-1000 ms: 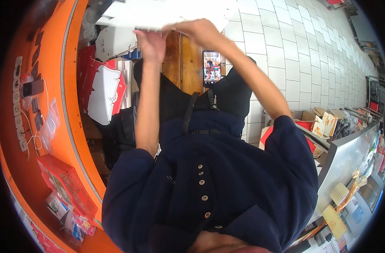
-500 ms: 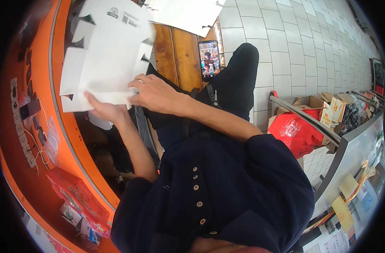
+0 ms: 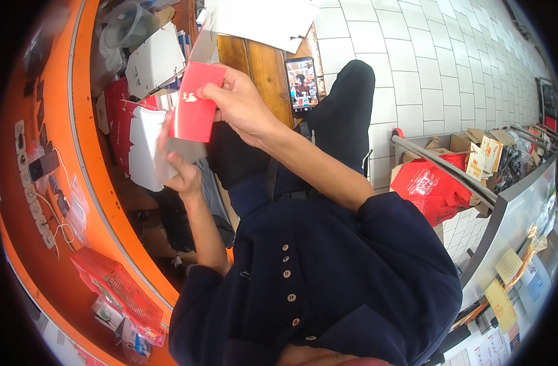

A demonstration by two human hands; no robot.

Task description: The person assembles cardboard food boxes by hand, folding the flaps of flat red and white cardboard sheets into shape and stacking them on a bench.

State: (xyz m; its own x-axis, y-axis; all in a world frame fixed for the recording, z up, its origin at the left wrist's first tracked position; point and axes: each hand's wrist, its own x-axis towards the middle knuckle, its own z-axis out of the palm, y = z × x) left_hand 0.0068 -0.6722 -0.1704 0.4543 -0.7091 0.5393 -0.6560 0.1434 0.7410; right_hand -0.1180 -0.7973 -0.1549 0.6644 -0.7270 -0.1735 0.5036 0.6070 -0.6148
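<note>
The red and white carton blank (image 3: pixel 190 113) is now folded up in front of the person's chest, its red panel facing up; half a second ago it was spread wide open as a big white sheet with its flaps out, held further to the person's left. The right hand (image 3: pixel 239 107) has shifted from lying flat on the sheet to closing on the red panel's edge, fingers curled over it. The left hand (image 3: pixel 180 171) grips the lower grey-white part from underneath, thumb pressed on it. How the panels join behind the red face is hidden, and the lower flap blends into the white cartons (image 3: pixel 141 146) stacked just behind it.

Beyond the hands, a phone (image 3: pixel 301 82) with a lit screen lies on the wooden table (image 3: pixel 264 70), and more white sheets (image 3: pixel 260 21) lie at the table's far end, cut off by the picture's rim. A red plastic bag (image 3: pixel 428 186) sits to the right under a metal rail. The orange counter (image 3: pixel 59 201) curves along the left with a red basket (image 3: pixel 117 287) on it; the small things in the basket are too blurred to tell.
</note>
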